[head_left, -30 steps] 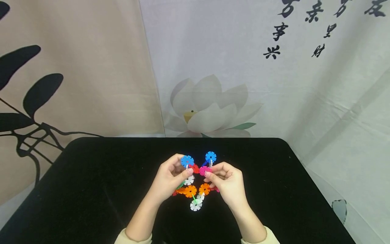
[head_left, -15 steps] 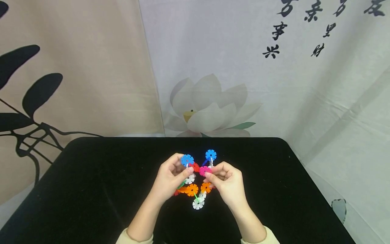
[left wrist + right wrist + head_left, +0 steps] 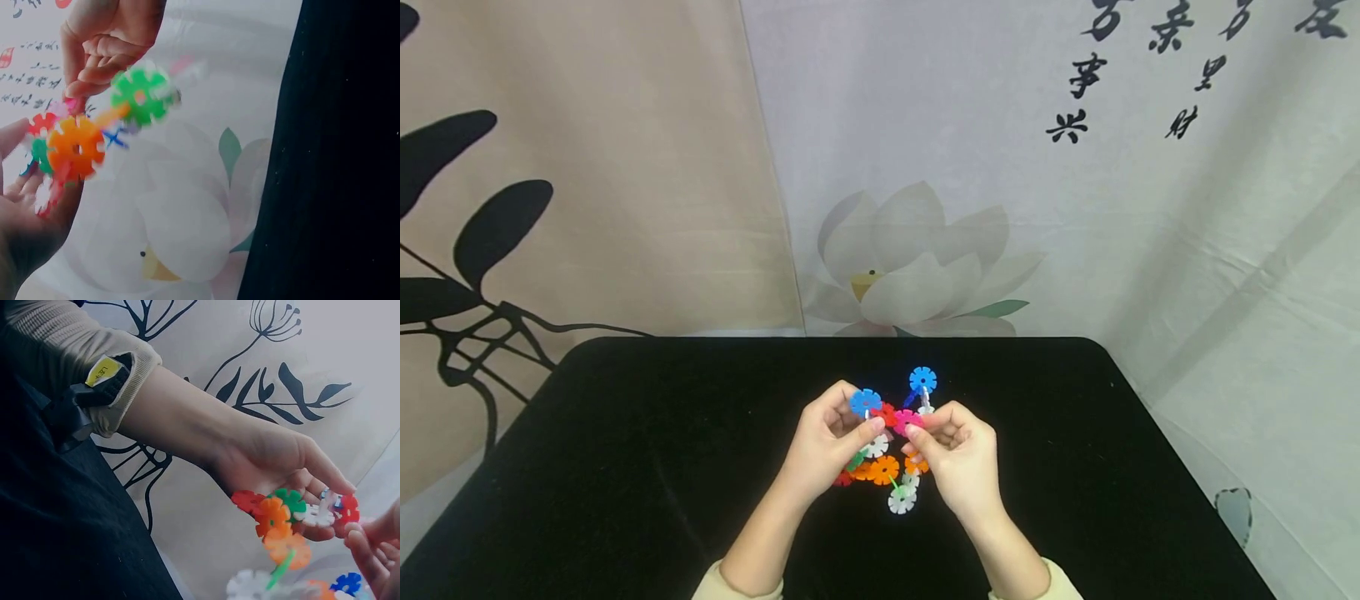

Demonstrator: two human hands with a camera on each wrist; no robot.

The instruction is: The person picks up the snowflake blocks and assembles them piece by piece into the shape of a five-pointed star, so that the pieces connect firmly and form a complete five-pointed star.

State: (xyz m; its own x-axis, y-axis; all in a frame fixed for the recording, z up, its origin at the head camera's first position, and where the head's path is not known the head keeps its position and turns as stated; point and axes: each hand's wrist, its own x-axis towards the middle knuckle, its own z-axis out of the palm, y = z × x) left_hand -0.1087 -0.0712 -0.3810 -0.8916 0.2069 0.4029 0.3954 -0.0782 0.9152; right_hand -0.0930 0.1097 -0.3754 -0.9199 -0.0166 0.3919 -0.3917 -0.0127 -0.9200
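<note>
Notched plastic snowflake discs are joined into a colourful linked piece, held up above the table. My left hand (image 3: 827, 442) pinches it near the red disc (image 3: 886, 414), beside a blue disc (image 3: 866, 402). With thumb and fingers, my right hand (image 3: 966, 458) pinches the pink disc (image 3: 907, 422) against that red one. A second blue disc (image 3: 922, 379) sticks up at the far side. Orange discs (image 3: 884, 470) and a white disc (image 3: 902, 499) hang at the near side. In the left wrist view a green disc (image 3: 140, 97) is blurred. Fingers hide part of the piece.
A black-covered table (image 3: 625, 467) lies under both hands. Behind it hangs a pale curtain (image 3: 925, 125) printed with a lotus, dark leaves and characters. A dark strapped device (image 3: 94, 394) sits at the left sleeve in the right wrist view.
The lower part of the linked discs has swung to the right. My left hand has shifted slightly right, while my right hand stays nearly in place; both keep their hold.
</note>
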